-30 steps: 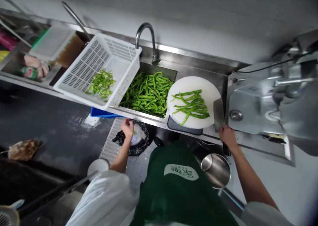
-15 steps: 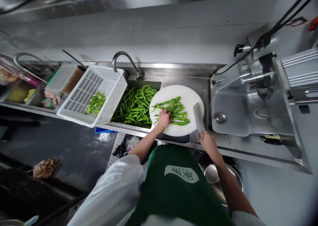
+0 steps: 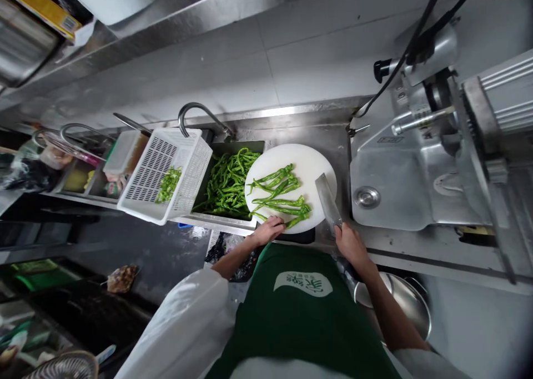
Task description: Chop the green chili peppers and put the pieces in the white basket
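Observation:
Long green chili peppers (image 3: 278, 189) lie side by side on a round white cutting board (image 3: 314, 162), most of them pointing left. My left hand (image 3: 270, 231) is at the board's near edge, its fingers closed on the nearest green chili pepper (image 3: 296, 220). My right hand (image 3: 352, 245) grips the handle of a cleaver (image 3: 328, 200). The cleaver's blade lies over the right part of the board, apart from the peppers. Left of the board, a sink basin holds a heap of green chili peppers (image 3: 231, 180).
A white perforated basket (image 3: 144, 170) with chopped green pieces (image 3: 169, 184) stands left of the pepper heap, near a curved faucet (image 3: 195, 105). To the right is a metal slicing machine (image 3: 428, 112) with a tray (image 3: 391, 184). A steel pot (image 3: 410, 307) stands below the counter.
My left hand has moved from the middle of the peppers toward me, to the near edge of the board. The peppers have shifted slightly apart. The cleaver stays in my right hand. The view has tilted.

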Demonstrator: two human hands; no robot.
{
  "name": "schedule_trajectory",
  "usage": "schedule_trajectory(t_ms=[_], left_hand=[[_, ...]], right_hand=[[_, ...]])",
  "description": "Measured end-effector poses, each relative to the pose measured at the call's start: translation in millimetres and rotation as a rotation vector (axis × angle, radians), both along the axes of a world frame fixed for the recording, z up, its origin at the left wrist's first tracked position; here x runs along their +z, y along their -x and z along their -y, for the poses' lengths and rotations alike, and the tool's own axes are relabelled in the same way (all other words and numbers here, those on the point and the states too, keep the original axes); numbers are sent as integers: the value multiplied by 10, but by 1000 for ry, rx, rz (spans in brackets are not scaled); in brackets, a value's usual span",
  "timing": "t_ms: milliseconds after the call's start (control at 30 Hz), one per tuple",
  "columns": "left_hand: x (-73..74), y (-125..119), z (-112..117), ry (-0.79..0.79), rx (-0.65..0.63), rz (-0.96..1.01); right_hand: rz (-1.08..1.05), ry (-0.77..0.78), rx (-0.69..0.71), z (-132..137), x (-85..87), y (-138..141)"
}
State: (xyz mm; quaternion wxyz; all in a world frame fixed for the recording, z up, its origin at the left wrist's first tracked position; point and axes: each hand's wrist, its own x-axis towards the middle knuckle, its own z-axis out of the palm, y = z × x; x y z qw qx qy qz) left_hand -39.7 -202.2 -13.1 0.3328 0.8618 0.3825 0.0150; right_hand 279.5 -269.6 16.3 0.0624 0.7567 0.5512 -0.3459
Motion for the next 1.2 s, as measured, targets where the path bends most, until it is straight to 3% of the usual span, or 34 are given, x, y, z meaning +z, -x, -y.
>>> schedule_trajectory(t_ms=[100, 200, 367, 400, 567, 700, 833, 967, 1067, 1200], left_hand=[[-142, -49, -43, -18, -2, -81], [-128, -116, -235, -146, 31, -127], [-11, -153, -748, -376, 381, -296], [-5, -145, -840, -381, 387, -335], [0, -33, -1093, -255, 160, -315], [37, 64, -1250, -89, 138, -283], [15, 106, -1336, -153, 82, -310], [-3, 141, -1237, -234, 9, -291], [36, 70, -1249, -310, 80, -192], [27, -244, -1438, -372, 314, -150]], right_hand=[[8, 12, 2, -20, 37, 10], [22, 38, -5, -44, 72, 31], [48, 37, -21, -35, 64, 100], [54, 31, -25, -27, 54, 115], [71, 27, -57, 2, 9, 181], [86, 32, -88, 7, 5, 230], [87, 30, -103, 11, 9, 262], [85, 25, -104, 16, -3, 274], [89, 16, -108, 19, -12, 287], [86, 19, -118, 15, 9, 320]])
